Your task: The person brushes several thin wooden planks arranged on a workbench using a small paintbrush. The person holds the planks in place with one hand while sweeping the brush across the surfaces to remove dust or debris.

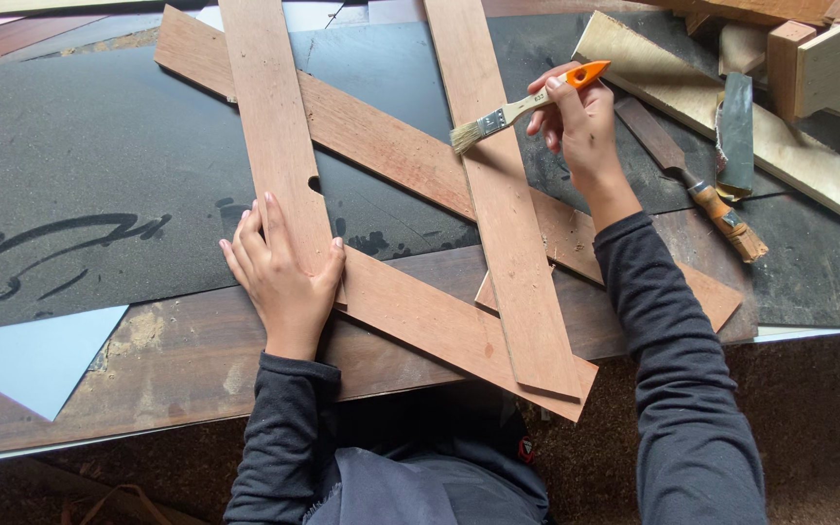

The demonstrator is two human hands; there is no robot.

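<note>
**Brush poised over crossed slats**

Small flat paintbrush with orange plastic handle [527, 100]: light and stiff, pinched at the handle by right hand [580, 122] fingers, bristles over thin reddish wooden slats [498, 194]. Left hand [282, 267] lies spread flat, holding nothing, on a slat.

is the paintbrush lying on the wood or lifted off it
Lifted. The right hand holds the paintbrush by its orange handle, bristles angled down just above the right slat; whether the tips touch the wood cannot be told.
</note>
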